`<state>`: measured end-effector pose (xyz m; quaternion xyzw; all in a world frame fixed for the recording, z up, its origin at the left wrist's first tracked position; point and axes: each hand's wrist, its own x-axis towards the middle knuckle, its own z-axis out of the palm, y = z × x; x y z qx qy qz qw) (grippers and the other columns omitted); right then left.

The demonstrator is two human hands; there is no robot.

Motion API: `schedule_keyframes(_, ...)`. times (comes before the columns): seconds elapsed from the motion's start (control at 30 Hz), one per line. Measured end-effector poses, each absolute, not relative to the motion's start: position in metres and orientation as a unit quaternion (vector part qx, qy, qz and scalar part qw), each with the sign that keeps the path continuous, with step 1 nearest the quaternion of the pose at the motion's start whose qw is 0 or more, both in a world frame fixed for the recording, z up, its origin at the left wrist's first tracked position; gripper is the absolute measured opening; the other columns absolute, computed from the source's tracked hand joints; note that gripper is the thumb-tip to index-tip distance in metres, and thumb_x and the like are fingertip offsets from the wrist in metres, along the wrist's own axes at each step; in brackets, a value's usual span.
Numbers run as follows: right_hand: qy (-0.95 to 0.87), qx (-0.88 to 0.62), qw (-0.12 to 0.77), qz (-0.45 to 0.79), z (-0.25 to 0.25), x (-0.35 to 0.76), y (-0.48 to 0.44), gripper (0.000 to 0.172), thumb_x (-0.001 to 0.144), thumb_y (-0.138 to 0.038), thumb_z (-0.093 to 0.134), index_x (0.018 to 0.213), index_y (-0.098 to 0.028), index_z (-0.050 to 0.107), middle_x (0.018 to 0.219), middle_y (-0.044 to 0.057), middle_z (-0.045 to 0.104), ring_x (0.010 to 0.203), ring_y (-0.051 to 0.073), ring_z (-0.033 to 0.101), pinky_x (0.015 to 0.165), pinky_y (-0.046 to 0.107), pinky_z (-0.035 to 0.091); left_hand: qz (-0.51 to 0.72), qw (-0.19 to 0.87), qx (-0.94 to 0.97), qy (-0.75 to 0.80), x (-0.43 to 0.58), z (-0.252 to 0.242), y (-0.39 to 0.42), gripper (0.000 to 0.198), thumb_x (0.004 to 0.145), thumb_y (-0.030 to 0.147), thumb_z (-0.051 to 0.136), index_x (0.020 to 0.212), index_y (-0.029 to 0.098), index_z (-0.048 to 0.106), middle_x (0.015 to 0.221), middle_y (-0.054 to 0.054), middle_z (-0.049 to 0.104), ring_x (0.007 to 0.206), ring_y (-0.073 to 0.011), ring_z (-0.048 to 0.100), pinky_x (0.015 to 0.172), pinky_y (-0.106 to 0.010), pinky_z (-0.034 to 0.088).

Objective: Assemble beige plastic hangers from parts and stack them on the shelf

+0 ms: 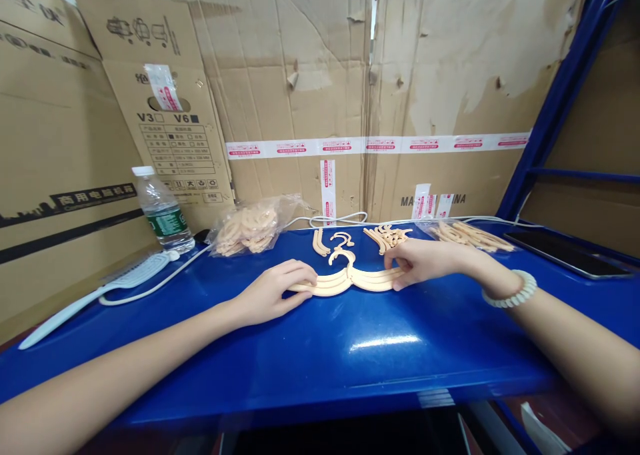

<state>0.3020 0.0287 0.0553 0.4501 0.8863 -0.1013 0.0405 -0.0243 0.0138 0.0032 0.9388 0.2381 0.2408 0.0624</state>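
A beige plastic hanger (333,284) with a curved hook lies low over the blue table, its two arms spread to either side. My left hand (277,290) is closed on the end of its left arm, thumb below and fingers above. The tip of the right arm is pinched in my right hand (423,263), which wears a beaded bracelet. Just behind the hanger's hook rests another loose beige hook (343,240). Curved beige arm pieces (321,242) lie to the left of that hook, and a pile of small beige parts (387,236) sits behind my right hand.
At the back left is a clear bag of beige hook parts (247,228). A water bottle (163,210) and a pale hairbrush (115,285) stand and lie further left. Right of centre lies a bag of beige strips (470,235), then a dark phone (565,254). Cardboard (300,95) walls the back.
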Motion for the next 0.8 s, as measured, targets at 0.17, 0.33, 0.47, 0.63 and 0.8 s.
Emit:
schedule_keyframes(0.17,0.891,0.442,0.030,-0.096,0.055,0.306,0.031,0.034,0.073,-0.043,0.068,0.095,-0.017,0.065,0.072,0.002,0.060,0.061,0.016,0.053,0.053,0.025,0.035,0.244,0.060,0.937,0.243,-0.023,0.003,0.012,0.018,0.089,0.017,0.050,0.105,0.020,0.057,0.111,-0.009,0.061,0.104,-0.0198,0.057,0.090,-0.034,0.046)
schedule_keyframes(0.33,0.895,0.432,0.020,-0.108,0.060,0.309,0.029,0.038,0.082,-0.048,0.058,0.100,-0.015,0.064,0.073,0.004,0.060,0.061,0.016,0.053,0.054,0.026,0.037,0.248,0.060,0.936,0.242,-0.023,0.004,0.011,0.018,0.087,0.016,0.051,0.104,0.020,0.056,0.110,-0.008,0.061,0.103,-0.0200,0.057,0.089,-0.033,0.047)
schedule_keyframes(0.47,0.900,0.429,-0.002,-0.078,0.063,0.309,0.028,0.034,0.085,-0.043,0.053,0.098,-0.014,0.065,0.074,0.005,0.061,0.061,0.016,0.053,0.057,0.027,0.037,0.250,0.064,0.936,0.239,-0.024,0.005,0.011,0.018,0.088,0.017,0.051,0.104,0.019,0.056,0.110,-0.008,0.061,0.104,-0.0199,0.057,0.090,-0.033,0.046)
schedule_keyframes(0.63,0.891,0.451,0.001,-0.061,0.065,0.309,0.027,0.029,0.083,-0.036,0.054,0.098,-0.015,0.065,0.073,0.005,0.061,0.062,0.016,0.054,0.057,0.027,0.037,0.270,0.066,0.930,0.242,-0.024,0.006,0.011,0.015,0.088,0.018,0.050,0.103,0.019,0.056,0.107,-0.008,0.062,0.100,-0.0194,0.057,0.087,-0.032,0.046)
schedule_keyframes(0.8,0.879,0.473,0.001,-0.057,0.066,0.308,0.027,0.031,0.082,-0.038,0.055,0.101,-0.016,0.065,0.077,0.007,0.062,0.065,0.018,0.057,0.057,0.027,0.038,0.312,0.071,0.910,0.265,-0.025,0.006,0.011,0.006,0.088,0.018,0.050,0.091,0.018,0.056,0.101,-0.007,0.064,0.092,-0.0176,0.060,0.081,-0.030,0.046)
